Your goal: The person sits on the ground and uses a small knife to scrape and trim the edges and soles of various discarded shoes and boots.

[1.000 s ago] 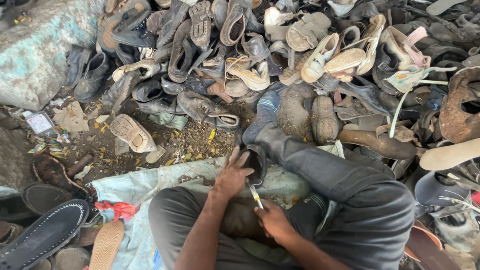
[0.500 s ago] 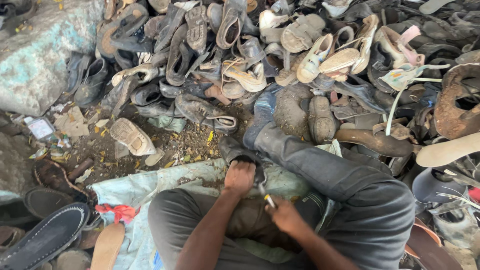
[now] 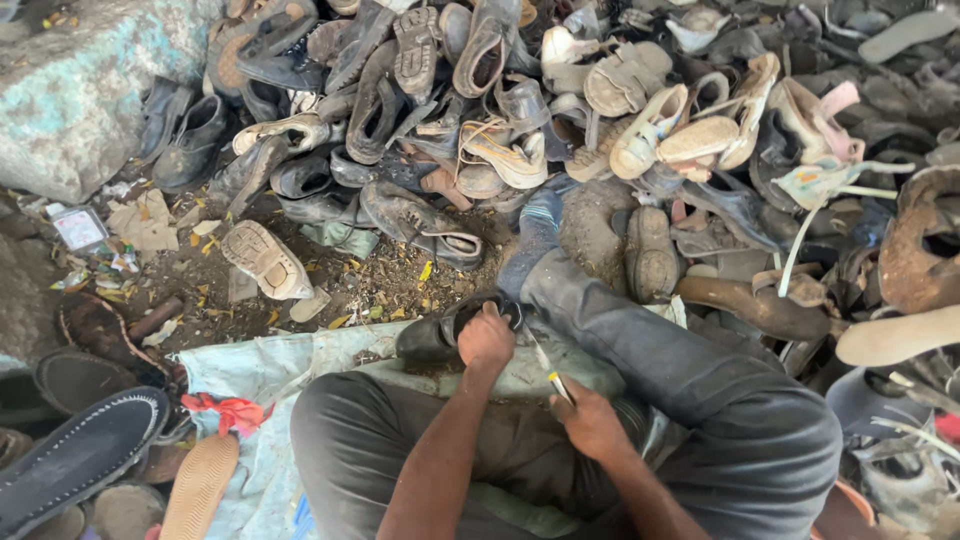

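Observation:
My left hand [image 3: 485,338] grips a dark worn shoe [image 3: 440,330] that rests on the pale cloth between my legs. My right hand [image 3: 590,420] holds a thin knife [image 3: 548,368] with a yellow band on its handle, and the blade points up toward the shoe's rim. My legs, in dark grey trousers, frame both hands; the right leg stretches out toward the heap of shoes.
A big heap of old shoes and sandals [image 3: 560,110] fills the top and right. A light tan shoe [image 3: 265,260] lies sole-up on the littered dirt. A painted rock [image 3: 90,90] stands at the top left. Flat soles [image 3: 200,485] and a black slipper [image 3: 75,460] lie at the bottom left.
My left hand has closed down on the dark shoe and pulled it nearer. My right hand with the knife has shifted slightly right and lower.

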